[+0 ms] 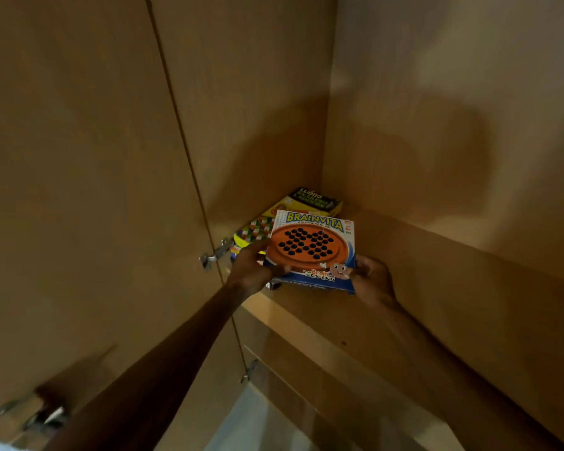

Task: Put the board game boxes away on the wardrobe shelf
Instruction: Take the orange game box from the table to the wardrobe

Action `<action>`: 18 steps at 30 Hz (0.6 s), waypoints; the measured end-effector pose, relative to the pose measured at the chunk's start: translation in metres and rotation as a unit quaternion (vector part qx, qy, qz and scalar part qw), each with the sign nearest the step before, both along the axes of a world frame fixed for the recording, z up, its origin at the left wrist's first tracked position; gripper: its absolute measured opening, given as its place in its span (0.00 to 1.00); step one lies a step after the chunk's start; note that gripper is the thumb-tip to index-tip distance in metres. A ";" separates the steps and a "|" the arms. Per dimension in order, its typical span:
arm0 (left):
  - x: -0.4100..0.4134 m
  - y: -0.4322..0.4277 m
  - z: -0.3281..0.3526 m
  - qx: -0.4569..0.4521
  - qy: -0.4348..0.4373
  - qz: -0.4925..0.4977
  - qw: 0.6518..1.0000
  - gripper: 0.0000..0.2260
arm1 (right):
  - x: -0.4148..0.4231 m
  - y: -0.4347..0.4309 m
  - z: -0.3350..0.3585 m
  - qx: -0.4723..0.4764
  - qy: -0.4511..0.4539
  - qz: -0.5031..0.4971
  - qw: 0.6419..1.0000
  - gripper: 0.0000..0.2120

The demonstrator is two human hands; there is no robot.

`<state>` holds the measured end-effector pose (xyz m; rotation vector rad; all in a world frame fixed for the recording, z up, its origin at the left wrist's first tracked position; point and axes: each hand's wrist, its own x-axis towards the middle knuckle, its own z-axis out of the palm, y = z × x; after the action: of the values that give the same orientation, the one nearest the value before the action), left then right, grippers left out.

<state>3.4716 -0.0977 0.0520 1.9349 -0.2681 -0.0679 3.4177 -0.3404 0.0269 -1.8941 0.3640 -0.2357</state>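
We are looking up into a wooden wardrobe, both arms stretched toward its shelf (306, 312). Our left hand (253, 266) and right hand (372, 281) hold the Brainvita box (310, 249) between them, one at each lower corner. The left grip is closed on the box's lower left corner, thumb on the printed lid and the other fingers hidden beneath. The right grip is wrapped around the lower right corner, with the fingers curled against the blue side of the box. The box is face up and tilted toward us, its orange peg board with black marbles plainly readable, and its near edge sits just above the front lip of the shelf.

Behind it, deeper in the corner of the shelf, lies a yellow Ludo box (310, 200) with a dark label, flat and pushed toward the back wall. The Brainvita box overlaps its near part, where a colourful checkered pattern shows; we cannot tell whether the two boxes touch.

To the left, the open wardrobe door (79, 157) hangs on a metal hinge (215, 253), close beside our left hand. A second hinge (249, 371) shows lower down.
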 end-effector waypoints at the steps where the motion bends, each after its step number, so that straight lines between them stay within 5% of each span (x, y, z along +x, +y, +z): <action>1: 0.013 -0.002 0.000 0.015 -0.003 -0.024 1.000 0.27 | 0.012 -0.002 -0.001 -0.003 -0.003 -0.006 1.000 0.12; 6: 0.070 0.000 -0.012 0.048 -0.009 -0.071 0.996 0.30 | 0.049 0.000 -0.009 -0.004 -0.043 0.011 0.999 0.17; 10: 0.100 0.006 -0.015 0.065 -0.083 -0.044 0.993 0.13 | 0.069 0.007 -0.011 -0.094 -0.083 0.018 0.992 0.15; 13: 0.110 0.006 -0.012 0.147 -0.177 0.001 0.973 0.10 | 0.081 0.017 -0.010 -0.136 -0.100 0.072 0.983 0.13; 18: 0.124 0.004 -0.020 0.157 -0.164 -0.012 0.974 0.22 | 0.094 0.027 -0.009 -0.136 -0.079 0.123 0.980 0.16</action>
<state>3.5953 -0.0934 0.0324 2.2547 -0.5257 0.2079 3.5116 -0.3139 0.0180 -2.1507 -0.0123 -0.2782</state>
